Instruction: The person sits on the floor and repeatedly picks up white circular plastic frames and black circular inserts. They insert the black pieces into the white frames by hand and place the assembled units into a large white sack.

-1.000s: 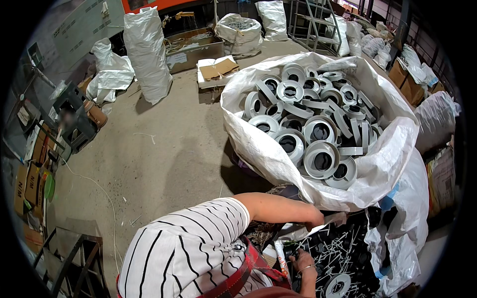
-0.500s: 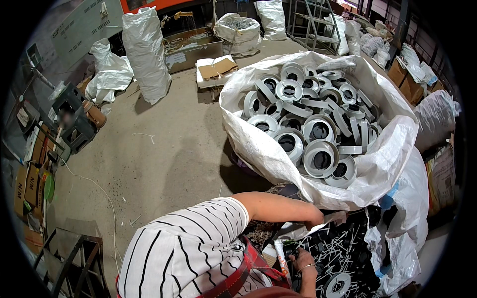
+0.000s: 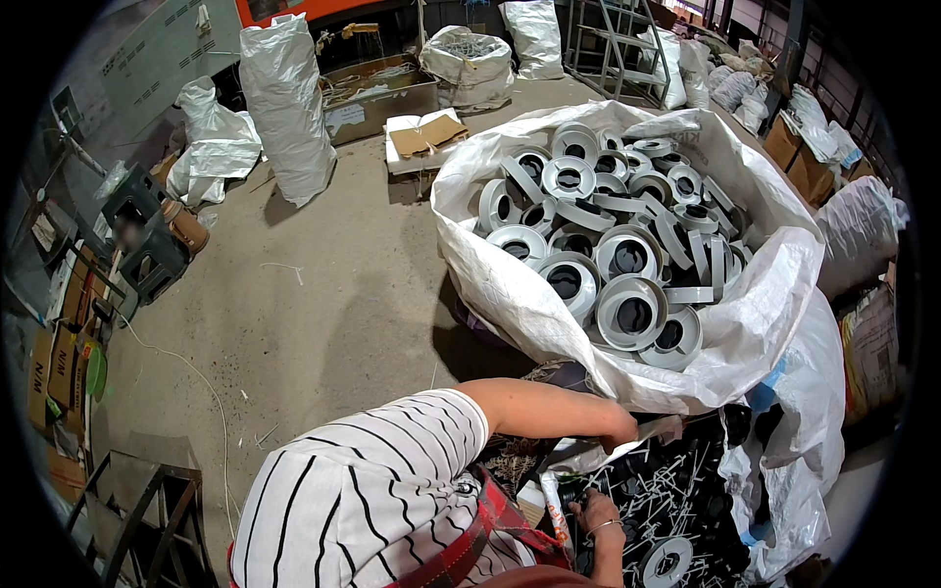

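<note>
My left hand [image 3: 619, 432] reaches down beside the white bag; its fingers are hidden. My right hand [image 3: 598, 511], with a thin bracelet at the wrist, is at the left side of a heap of black parts [image 3: 701, 516]. Its fingers are curled in, against something dark that I cannot make out. Thin white sticks [image 3: 659, 500] lie scattered over the black parts. Near my right wrist rests a grey-white ring [image 3: 668, 563] with an open centre. Ahead stands a large white woven bag [image 3: 510, 306] full of grey round parts [image 3: 631, 314] with black centres.
A tall white sack [image 3: 287, 113] stands on the concrete floor at the far left. Dark plastic stools [image 3: 147, 245] and cardboard boxes [image 3: 61, 377] line the left side. A black metal frame [image 3: 137, 514] is at the lower left. Crumpled white plastic [image 3: 799, 451] hangs at the right.
</note>
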A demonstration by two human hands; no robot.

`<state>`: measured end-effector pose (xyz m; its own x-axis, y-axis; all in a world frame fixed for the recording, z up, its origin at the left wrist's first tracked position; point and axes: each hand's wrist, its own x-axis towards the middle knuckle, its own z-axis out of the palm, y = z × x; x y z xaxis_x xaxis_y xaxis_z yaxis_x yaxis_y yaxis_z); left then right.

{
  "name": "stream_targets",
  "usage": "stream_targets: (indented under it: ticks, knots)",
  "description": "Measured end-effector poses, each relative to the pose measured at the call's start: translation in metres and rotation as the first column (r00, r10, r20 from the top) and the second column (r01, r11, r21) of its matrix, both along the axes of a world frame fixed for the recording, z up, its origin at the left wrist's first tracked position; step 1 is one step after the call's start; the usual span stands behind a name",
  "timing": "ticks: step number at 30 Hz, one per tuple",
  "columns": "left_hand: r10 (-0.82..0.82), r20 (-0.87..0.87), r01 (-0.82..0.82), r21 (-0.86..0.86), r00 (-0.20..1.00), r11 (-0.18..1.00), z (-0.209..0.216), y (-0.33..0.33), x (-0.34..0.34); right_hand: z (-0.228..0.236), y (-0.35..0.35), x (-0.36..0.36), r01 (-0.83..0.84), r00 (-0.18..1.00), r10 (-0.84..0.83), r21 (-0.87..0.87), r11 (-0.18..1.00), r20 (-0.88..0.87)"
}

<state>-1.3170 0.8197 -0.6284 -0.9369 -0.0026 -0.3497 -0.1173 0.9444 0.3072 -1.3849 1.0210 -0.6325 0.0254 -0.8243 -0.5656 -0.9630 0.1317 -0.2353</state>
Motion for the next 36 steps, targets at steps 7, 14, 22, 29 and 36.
stream_targets:
  ticks: [7, 14, 22, 29, 36]
  knots:
    - [0.025, 0.024, -0.025, 0.018, 0.999, 1.000, -0.002, 0.001, 0.001, 0.000, 0.000, 0.001, 0.005, 1.000, -0.005, 0.009, 1.000, 0.008]
    - [0.029, 0.026, -0.029, 0.017, 0.999, 0.999, 0.002, 0.001, 0.003, -0.008, 0.001, -0.002, -0.048, 0.999, 0.047, -0.012, 0.999, -0.024]
    - [0.074, 0.018, -0.075, 0.041, 0.997, 0.996, 0.018, 0.005, 0.011, -0.011, 0.001, -0.004, -0.042, 0.999, 0.042, 0.024, 0.999, -0.011]
    - [0.075, 0.004, -0.075, 0.027, 0.997, 0.997, 0.021, 0.005, 0.014, 0.000, -0.005, 0.002, 0.024, 1.000, -0.023, 0.081, 0.996, -0.009]
    - [0.064, 0.036, -0.065, 0.023, 0.997, 0.998, 0.010, 0.004, 0.007, 0.001, -0.003, -0.001, 0.009, 1.000, -0.008, 0.057, 0.998, -0.013]
